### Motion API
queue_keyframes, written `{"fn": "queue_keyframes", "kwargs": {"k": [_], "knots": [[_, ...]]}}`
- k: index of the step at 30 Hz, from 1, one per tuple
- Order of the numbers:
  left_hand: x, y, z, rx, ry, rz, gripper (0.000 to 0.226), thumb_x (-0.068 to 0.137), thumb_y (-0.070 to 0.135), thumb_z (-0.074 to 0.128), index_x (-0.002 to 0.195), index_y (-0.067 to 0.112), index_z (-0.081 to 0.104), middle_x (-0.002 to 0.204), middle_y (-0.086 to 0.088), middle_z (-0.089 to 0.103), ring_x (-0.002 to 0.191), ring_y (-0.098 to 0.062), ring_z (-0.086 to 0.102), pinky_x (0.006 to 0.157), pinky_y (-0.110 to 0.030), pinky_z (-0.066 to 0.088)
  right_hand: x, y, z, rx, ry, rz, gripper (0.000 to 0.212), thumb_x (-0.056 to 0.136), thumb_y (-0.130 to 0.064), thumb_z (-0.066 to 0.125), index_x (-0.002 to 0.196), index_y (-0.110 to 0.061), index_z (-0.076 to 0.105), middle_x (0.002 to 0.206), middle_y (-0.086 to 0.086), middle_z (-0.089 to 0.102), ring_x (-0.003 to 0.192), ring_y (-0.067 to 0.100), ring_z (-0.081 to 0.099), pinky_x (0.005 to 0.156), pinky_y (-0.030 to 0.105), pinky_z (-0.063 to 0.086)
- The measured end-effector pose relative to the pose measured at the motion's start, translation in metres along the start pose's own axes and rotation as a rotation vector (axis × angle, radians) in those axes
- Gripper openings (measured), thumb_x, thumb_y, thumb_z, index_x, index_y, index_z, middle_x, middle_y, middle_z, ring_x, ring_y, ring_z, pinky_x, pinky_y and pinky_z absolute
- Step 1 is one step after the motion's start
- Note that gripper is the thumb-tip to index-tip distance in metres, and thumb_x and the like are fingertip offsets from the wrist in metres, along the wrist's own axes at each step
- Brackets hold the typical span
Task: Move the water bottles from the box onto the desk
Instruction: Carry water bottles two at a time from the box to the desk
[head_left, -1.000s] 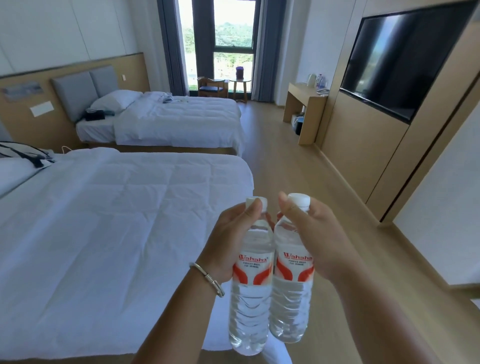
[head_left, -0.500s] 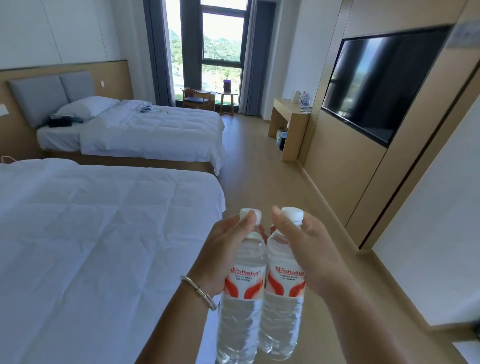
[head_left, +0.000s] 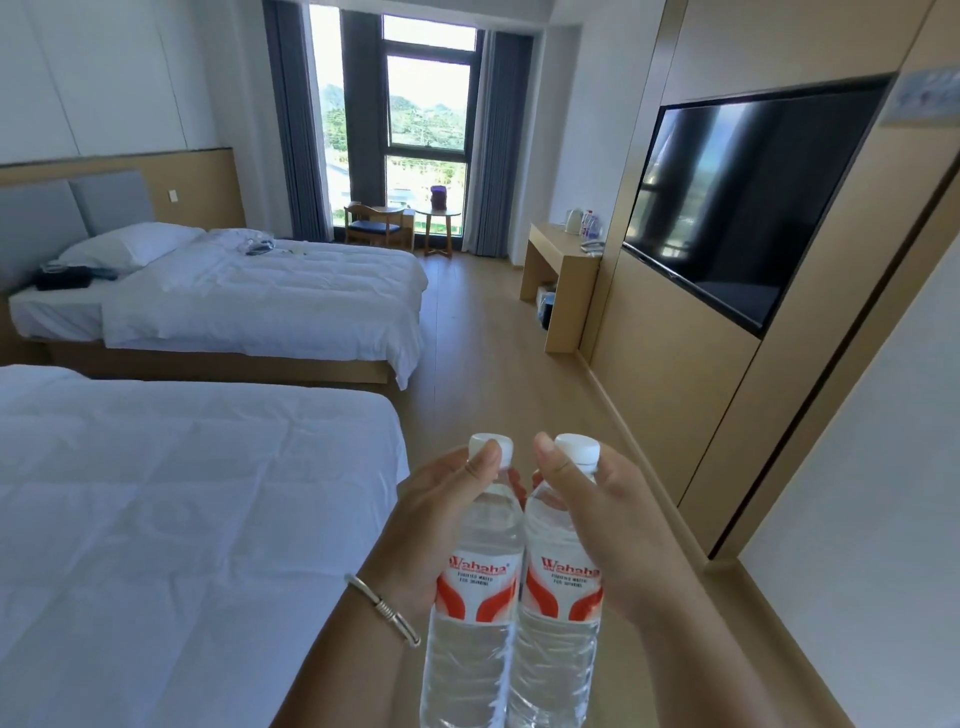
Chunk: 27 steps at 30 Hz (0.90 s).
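Two clear water bottles with white caps and red-and-white labels stand upright side by side in front of me, touching each other. My left hand (head_left: 436, 525) grips the left bottle (head_left: 475, 623) near its neck, thumb against the cap. My right hand (head_left: 613, 525) grips the right bottle (head_left: 558, 634) the same way. The wooden desk (head_left: 558, 275) stands far ahead against the right wall, with a kettle (head_left: 572, 221) and small bottles on it. No box is in view.
A white bed (head_left: 182, 519) lies close on my left, a second bed (head_left: 249, 296) beyond it. A wood-floor aisle (head_left: 483, 343) runs ahead to the desk. A wall TV (head_left: 743, 197) hangs on the right. A chair (head_left: 374, 226) and round table (head_left: 439, 228) stand by the window.
The view has moved forward along the aisle and lifted; the near bed slid left and back. Both hands keep the same grip on the bottles, now lower in view.
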<state>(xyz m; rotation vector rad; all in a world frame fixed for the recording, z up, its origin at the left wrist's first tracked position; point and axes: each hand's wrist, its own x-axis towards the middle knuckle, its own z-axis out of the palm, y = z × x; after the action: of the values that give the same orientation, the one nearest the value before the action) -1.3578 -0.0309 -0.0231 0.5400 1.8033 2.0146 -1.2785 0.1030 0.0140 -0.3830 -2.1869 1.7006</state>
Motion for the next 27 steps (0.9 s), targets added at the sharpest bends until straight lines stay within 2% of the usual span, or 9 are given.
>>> {"fn": "queue_keyframes", "kwargs": {"k": [4, 7, 13, 20, 24, 27], "knots": [[0.046, -0.008, 0.032, -0.014, 0.019, -0.021, 0.052, 0.070, 0.074, 0.061, 0.099, 0.033, 0.074, 0.105, 0.005, 0.075, 0.100, -0.021, 0.072, 0.093, -0.051, 0.055, 0.042, 0.017, -0.036, 0.007, -0.003, 0.011, 0.050, 0.092, -0.050, 0.056, 0.085, 0.000, 0.058, 0.076, 0.015, 0.066, 0.064, 0.027, 0.064, 0.058, 0.020, 0.051], [0.088, -0.015, 0.061, -0.019, 0.033, -0.029, 0.061, 0.067, 0.080, 0.063, 0.102, 0.031, 0.074, 0.108, 0.000, 0.074, 0.102, -0.025, 0.071, 0.094, -0.055, 0.053, 0.079, 0.029, -0.067, 0.020, -0.015, 0.024, 0.045, 0.092, -0.048, 0.057, 0.086, -0.004, 0.063, 0.079, 0.012, 0.070, 0.070, 0.025, 0.069, 0.056, 0.016, 0.051], [0.181, -0.030, 0.127, -0.044, 0.059, -0.014, 0.061, 0.080, 0.062, 0.062, 0.116, 0.014, 0.067, 0.114, -0.016, 0.070, 0.105, -0.037, 0.068, 0.097, -0.062, 0.049, 0.164, 0.057, -0.145, 0.048, -0.082, 0.026, 0.043, 0.094, -0.047, 0.056, 0.094, -0.005, 0.066, 0.084, 0.011, 0.073, 0.075, 0.023, 0.070, 0.052, 0.014, 0.050], [0.267, -0.038, 0.198, 0.001, 0.121, -0.009, 0.046, 0.089, 0.056, 0.056, 0.106, 0.016, 0.070, 0.106, -0.014, 0.073, 0.099, -0.034, 0.071, 0.094, -0.059, 0.052, 0.255, 0.091, -0.219, 0.088, -0.154, 0.047, 0.036, 0.093, -0.048, 0.060, 0.085, -0.014, 0.066, 0.074, 0.001, 0.072, 0.066, 0.014, 0.071, 0.060, 0.025, 0.054], [0.306, -0.042, 0.224, -0.056, 0.142, -0.015, 0.053, 0.086, 0.050, 0.060, 0.108, 0.002, 0.068, 0.108, -0.025, 0.070, 0.101, -0.043, 0.068, 0.094, -0.057, 0.052, 0.299, 0.113, -0.243, 0.114, -0.136, 0.073, 0.032, 0.089, -0.051, 0.064, 0.077, -0.021, 0.067, 0.073, -0.001, 0.073, 0.069, 0.017, 0.070, 0.073, 0.043, 0.056], [0.335, -0.050, 0.231, -0.078, 0.149, -0.004, 0.056, 0.086, 0.048, 0.061, 0.107, -0.003, 0.066, 0.108, -0.029, 0.068, 0.101, -0.046, 0.067, 0.092, -0.054, 0.053, 0.330, 0.127, -0.252, 0.115, -0.147, 0.100, 0.032, 0.088, -0.053, 0.065, 0.074, -0.025, 0.069, 0.076, 0.000, 0.074, 0.073, 0.020, 0.072, 0.080, 0.048, 0.057]]}}
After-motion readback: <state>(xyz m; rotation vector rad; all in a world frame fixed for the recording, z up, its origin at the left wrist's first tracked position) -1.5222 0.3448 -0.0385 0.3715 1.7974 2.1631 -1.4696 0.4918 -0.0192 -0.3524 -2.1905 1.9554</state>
